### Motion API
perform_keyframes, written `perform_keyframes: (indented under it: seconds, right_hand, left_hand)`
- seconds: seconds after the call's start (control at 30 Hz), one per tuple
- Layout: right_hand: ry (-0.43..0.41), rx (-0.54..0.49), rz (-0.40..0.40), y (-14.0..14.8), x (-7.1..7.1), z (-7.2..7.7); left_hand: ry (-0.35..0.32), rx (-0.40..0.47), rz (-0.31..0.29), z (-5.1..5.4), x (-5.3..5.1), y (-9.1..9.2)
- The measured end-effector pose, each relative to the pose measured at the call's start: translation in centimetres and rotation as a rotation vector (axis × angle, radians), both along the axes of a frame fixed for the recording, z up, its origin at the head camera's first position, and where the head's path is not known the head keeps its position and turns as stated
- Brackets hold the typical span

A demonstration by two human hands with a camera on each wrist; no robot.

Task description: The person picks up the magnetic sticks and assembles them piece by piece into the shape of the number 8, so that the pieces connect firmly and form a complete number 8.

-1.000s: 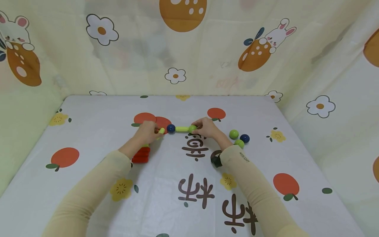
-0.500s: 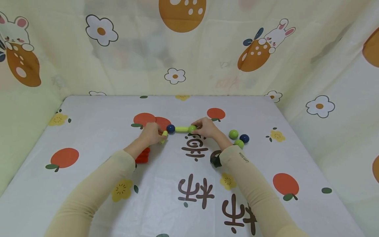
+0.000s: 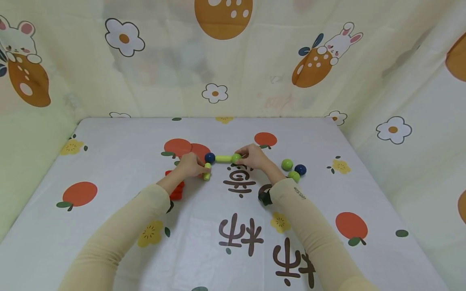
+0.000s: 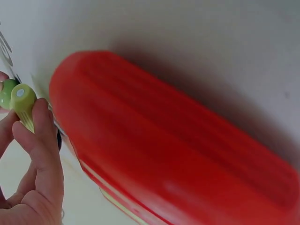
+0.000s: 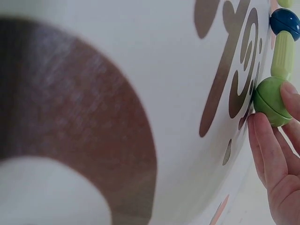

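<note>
In the head view my left hand [image 3: 191,165] pinches a short yellow-green rod [image 3: 206,172], which points toward me just below a dark blue ball [image 3: 210,158]. Whether that rod touches the ball I cannot tell. The left wrist view shows a pale round disc on the end of the held rod [image 4: 23,101]. From the blue ball a second yellow-green rod [image 3: 223,159] runs right to a green ball [image 3: 236,158]. Thumb and fingers of my right hand [image 3: 254,157] grip this green ball; the right wrist view shows the same ball [image 5: 269,103] joined to its rod [image 5: 282,54].
Several red rods [image 3: 177,191] lie side by side beneath my left wrist. Right of my right hand are two loose green balls [image 3: 287,164] and a blue ball [image 3: 300,169]. A dark object [image 3: 265,197] shows at the right sleeve. Patterned cloth [image 3: 247,97] stands behind the table.
My left hand has moved right with its rod, from left of the blue ball to just below it, and the rod has turned to point toward me. My right hand has stayed on the green ball.
</note>
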State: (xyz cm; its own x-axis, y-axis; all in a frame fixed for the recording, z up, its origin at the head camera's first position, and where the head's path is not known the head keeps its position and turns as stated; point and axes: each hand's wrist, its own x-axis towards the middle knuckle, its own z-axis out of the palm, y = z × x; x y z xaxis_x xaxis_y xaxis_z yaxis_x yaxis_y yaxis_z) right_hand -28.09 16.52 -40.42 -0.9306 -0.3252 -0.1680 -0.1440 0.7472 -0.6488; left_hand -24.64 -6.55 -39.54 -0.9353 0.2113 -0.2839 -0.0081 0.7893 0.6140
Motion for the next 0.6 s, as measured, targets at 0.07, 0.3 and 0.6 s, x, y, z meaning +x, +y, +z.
perform_keyframes:
  seconds: [0.07, 0.3, 0.6]
  right_hand:
    - [0.001, 0.0, -0.002, 0.01, -0.04, -0.05]
    - [0.005, -0.001, -0.006, -0.02, -0.12, -0.06]
    - [0.002, -0.008, -0.005, -0.05, -0.03, -0.21]
  left_hand:
    - [-0.013, -0.002, 0.009, 0.03, 0.04, 0.06]
    - [-0.046, 0.015, 0.035, 0.11, 0.1, 0.2]
    - [-0.046, 0.021, 0.069, 0.0, 0.01, 0.67]
